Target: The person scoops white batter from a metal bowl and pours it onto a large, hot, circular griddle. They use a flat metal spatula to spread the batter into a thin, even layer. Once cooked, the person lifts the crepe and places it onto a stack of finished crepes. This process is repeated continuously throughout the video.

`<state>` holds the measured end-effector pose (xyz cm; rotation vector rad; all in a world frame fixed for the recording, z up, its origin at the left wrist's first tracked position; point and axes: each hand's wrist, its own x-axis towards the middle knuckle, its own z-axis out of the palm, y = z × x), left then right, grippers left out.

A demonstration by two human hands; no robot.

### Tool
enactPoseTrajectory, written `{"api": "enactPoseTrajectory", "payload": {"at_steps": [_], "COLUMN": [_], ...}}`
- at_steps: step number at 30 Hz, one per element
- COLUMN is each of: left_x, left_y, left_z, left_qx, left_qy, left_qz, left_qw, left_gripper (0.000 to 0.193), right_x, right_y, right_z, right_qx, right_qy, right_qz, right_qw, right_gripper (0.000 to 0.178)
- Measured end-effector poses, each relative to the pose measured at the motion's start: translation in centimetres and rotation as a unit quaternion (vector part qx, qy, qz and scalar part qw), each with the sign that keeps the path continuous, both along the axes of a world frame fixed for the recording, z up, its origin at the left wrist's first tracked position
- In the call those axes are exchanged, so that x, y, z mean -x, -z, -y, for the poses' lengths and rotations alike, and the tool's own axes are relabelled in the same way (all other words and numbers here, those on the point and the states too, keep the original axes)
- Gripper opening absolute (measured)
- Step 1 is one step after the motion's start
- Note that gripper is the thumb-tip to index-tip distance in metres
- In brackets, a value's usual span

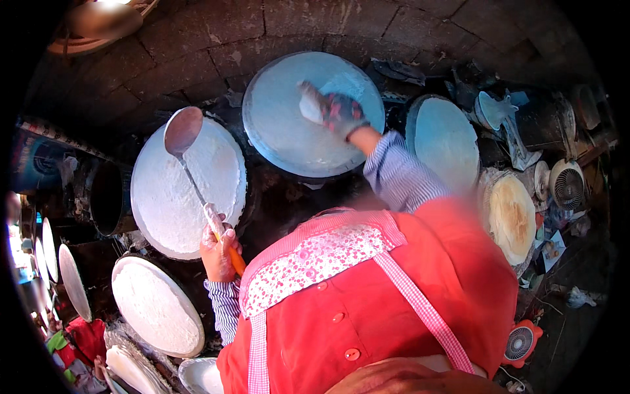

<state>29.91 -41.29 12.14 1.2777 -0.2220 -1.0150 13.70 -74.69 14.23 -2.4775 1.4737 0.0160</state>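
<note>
My left hand is closed around the orange handle of a ladle. Its bowl, coated in something whitish, hangs over the left round griddle, which a white layer covers. My right hand, in a dark, pink-patterned glove, is closed on a pale wad over the middle griddle. Motion blurs the wad, so whether it is cloth or dough cannot be told. A whiter smeared patch lies beside that glove on the pale griddle surface.
Right of the middle stands another white-covered griddle, then one with a browned flatbread. At lower left is a further white-coated griddle. Two small fans, one grey and one orange, stand at right. A block wall runs behind.
</note>
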Motion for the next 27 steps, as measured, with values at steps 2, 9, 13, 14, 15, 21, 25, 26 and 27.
{"api": "enactPoseTrajectory", "payload": {"at_steps": [2, 9, 13, 14, 15, 21, 25, 26, 27], "left_x": [-0.3, -0.9, -1.2, -1.1, -1.3, -1.7, -1.9, -2.2, -2.4], "left_y": [-0.3, -0.7, -0.4, -0.4, -0.3, -0.4, -1.3, -1.4, -1.5], "left_z": [0.0, 0.8, 0.3, 0.2, 0.1, 0.8, 0.9, 1.1, 1.4], "left_qx": [0.0, -0.006, 0.001, 0.0, 0.003, 0.016, -0.006, -0.013, -0.021], "left_qy": [0.017, 0.034, 0.032, 0.026, 0.029, 0.035, 0.052, 0.067, 0.083], "left_qz": [-0.004, 0.003, -0.005, -0.01, -0.016, -0.027, 0.013, 0.022, 0.03], "left_qw": [1.0, 0.999, 0.999, 1.0, 0.999, 0.999, 0.999, 0.997, 0.996], "left_gripper": [0.036, 0.037, 0.036, 0.036, 0.036, 0.035, 0.037, 0.037, 0.037], "right_x": [0.2, -2.1, -0.2, 0.7, 1.7, -5.7, -5.0, -4.7, -4.4], "right_y": [-0.7, -2.2, -1.9, -1.1, -0.4, 2.2, 0.2, -0.3, -0.7], "right_z": [5.0, 0.4, -1.6, -1.6, -1.8, 1.9, 7.5, 7.5, 7.4], "right_qx": [-0.008, 0.006, -0.031, -0.026, -0.02, -0.008, 0.129, 0.102, 0.074], "right_qy": [0.065, -0.091, 0.015, 0.031, 0.053, 0.073, -0.047, -0.055, -0.062], "right_qz": [-0.038, -0.037, -0.065, -0.071, -0.076, -0.021, -0.046, -0.05, -0.054], "right_qw": [0.997, 0.995, 0.997, 0.997, 0.995, 0.997, 0.989, 0.992, 0.994], "right_gripper": [0.041, 0.053, 0.066, 0.066, 0.067, 0.062, 0.038, 0.034, 0.031]}}
